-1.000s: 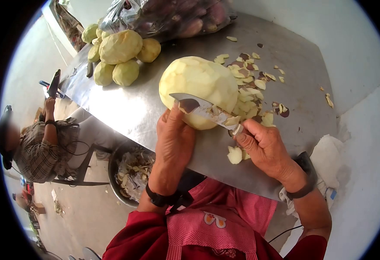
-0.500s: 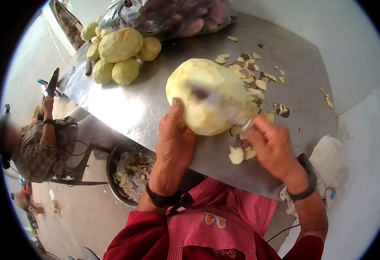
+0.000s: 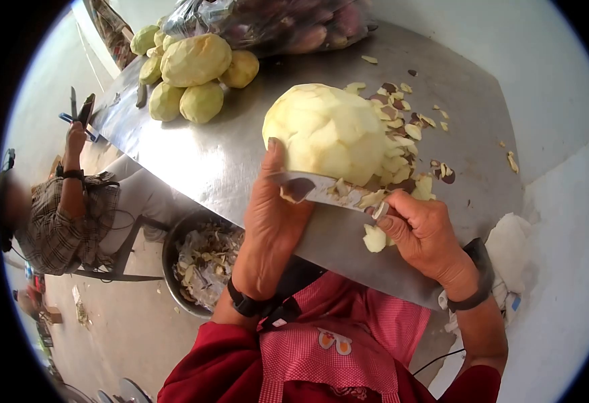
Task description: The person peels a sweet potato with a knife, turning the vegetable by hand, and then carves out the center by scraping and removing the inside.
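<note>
A large, pale yellow peeled eggplant (image 3: 328, 131) is at the near middle of the metal table. My left hand (image 3: 274, 195) grips its near left side, thumb pressed on the flesh and the other fingers hidden underneath. Closed around a knife handle is my right hand (image 3: 422, 232). The knife blade (image 3: 324, 188) points left along the eggplant's near edge, its tip close to my left hand. Scraps of peel and a dark patch show on the blade. Cut peelings (image 3: 402, 144), some purple-brown, lie right of the eggplant.
Several peeled eggplants (image 3: 195, 60) are piled at the far left of the metal table (image 3: 455, 221). Behind them sits a clear plastic bag (image 3: 287, 27) of purple eggplants. A bin (image 3: 203, 262) of scraps stands below. Another person (image 3: 66, 215) sits at the left, holding a knife. A wall is at right.
The knife, blurred across the eggplant's top before, is now lower at its near edge. My right hand has shifted slightly down. My left hand keeps its hold.
</note>
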`<state>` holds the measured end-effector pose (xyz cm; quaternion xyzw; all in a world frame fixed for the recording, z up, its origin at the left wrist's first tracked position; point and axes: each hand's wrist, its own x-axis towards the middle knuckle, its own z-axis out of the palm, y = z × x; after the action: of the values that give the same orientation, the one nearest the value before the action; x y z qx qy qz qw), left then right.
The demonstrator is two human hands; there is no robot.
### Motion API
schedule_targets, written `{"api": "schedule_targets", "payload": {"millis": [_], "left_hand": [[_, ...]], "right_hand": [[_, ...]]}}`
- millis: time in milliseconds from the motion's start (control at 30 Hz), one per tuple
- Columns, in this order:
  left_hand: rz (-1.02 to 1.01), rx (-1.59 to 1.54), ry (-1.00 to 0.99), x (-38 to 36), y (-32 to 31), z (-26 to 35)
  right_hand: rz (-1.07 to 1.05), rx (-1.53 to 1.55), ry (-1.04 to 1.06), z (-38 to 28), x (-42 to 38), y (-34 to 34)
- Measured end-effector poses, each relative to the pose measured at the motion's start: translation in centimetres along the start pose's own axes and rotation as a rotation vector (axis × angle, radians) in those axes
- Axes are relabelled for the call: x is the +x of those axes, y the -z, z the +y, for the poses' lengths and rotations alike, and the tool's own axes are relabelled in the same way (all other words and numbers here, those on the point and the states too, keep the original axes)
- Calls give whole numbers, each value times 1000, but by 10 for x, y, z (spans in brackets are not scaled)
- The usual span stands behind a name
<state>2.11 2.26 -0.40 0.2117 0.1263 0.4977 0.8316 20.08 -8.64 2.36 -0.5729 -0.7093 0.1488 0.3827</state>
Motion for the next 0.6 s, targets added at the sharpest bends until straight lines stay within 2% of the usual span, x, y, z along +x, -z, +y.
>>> {"api": "schedule_targets", "payload": {"millis": [233, 333, 400, 433, 500, 567, 600], "left_hand": [[-112, -43, 85, 0, 0, 3], [-86, -107, 94, 2, 3, 2], [110, -52, 79, 1, 1, 1], [108, -54, 80, 1, 2, 1], [2, -48, 77, 2, 5, 1], [-18, -12, 52, 1, 4, 1], [-40, 27, 24, 1, 2, 1]], "right_hand": [[-42, -120, 53, 0, 2, -3], [-18, -119, 57, 3, 3, -5], [-18, -123, 41, 4, 3, -4], [-19, -125, 26, 4, 4, -4], [-9, -150, 40, 3, 5, -2], [0, -172, 50, 1, 7, 1], [36, -113, -33, 0, 9, 6]]}}
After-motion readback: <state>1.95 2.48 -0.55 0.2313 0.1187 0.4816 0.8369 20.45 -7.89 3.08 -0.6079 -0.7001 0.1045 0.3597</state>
